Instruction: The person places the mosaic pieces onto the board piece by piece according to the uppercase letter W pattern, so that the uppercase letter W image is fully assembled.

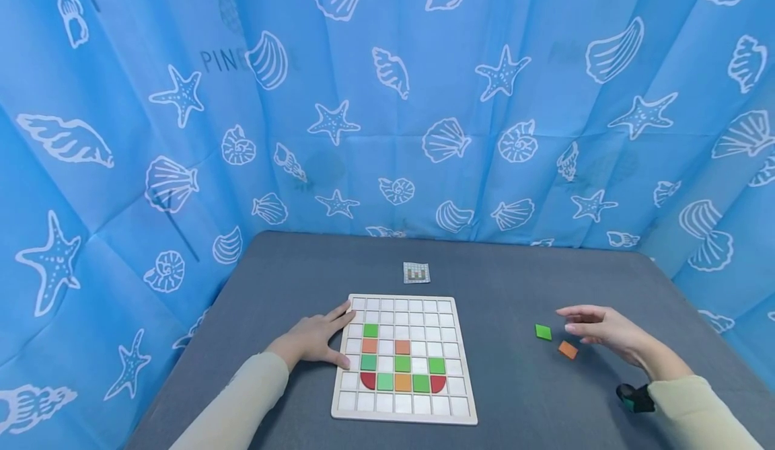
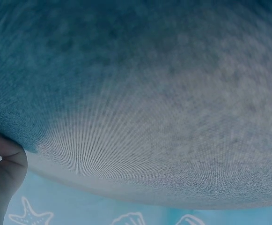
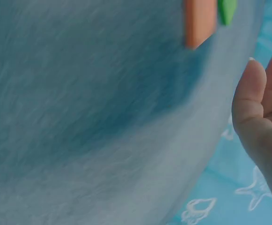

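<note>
A white gridded board (image 1: 396, 334) lies on the table in the head view. Green, orange and red tiles fill several of its cells, the red ones with a rounded edge. My left hand (image 1: 313, 340) rests at the board's left edge, fingers spread and thumb lower down. Over to the right, my right hand (image 1: 610, 334) hovers with loosely bent fingers, holding nothing. Close by it lie a loose green tile (image 1: 543, 332) and an orange tile (image 1: 568, 350). The right wrist view shows both the orange tile (image 3: 202, 21) and the green tile (image 3: 227, 10) apart from the fingers.
A small card (image 1: 416, 273) with a grid pattern lies behind the board. The grey table (image 1: 502, 288) ends at a blue curtain (image 1: 387, 114) printed with shells and starfish. A dark strap-like object (image 1: 634, 398) sits at the right wrist.
</note>
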### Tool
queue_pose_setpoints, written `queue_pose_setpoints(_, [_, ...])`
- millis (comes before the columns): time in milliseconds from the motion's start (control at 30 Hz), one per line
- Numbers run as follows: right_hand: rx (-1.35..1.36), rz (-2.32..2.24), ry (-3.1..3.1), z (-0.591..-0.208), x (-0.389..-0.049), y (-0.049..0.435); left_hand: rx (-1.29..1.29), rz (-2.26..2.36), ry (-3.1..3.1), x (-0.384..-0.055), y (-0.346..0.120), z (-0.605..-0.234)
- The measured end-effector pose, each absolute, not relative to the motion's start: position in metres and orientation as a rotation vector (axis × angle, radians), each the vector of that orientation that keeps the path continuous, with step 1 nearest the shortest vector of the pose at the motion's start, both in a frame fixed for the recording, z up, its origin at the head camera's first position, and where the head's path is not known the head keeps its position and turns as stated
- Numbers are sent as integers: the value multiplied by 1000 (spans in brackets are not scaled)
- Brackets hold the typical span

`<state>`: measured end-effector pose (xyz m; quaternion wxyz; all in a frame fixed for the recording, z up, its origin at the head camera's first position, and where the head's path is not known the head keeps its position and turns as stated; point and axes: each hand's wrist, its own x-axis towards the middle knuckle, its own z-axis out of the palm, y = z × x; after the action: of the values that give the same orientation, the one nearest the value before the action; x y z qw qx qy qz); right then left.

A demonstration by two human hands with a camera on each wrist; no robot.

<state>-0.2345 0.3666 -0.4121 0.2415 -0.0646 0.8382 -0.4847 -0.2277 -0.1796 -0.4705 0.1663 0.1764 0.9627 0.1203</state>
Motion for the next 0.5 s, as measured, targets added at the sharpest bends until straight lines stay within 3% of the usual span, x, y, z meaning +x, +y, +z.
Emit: queue_pose_setpoints(500, [-378, -1238, 2151, -443, -244, 393, 516, 340, 2747, -228, -181, -472])
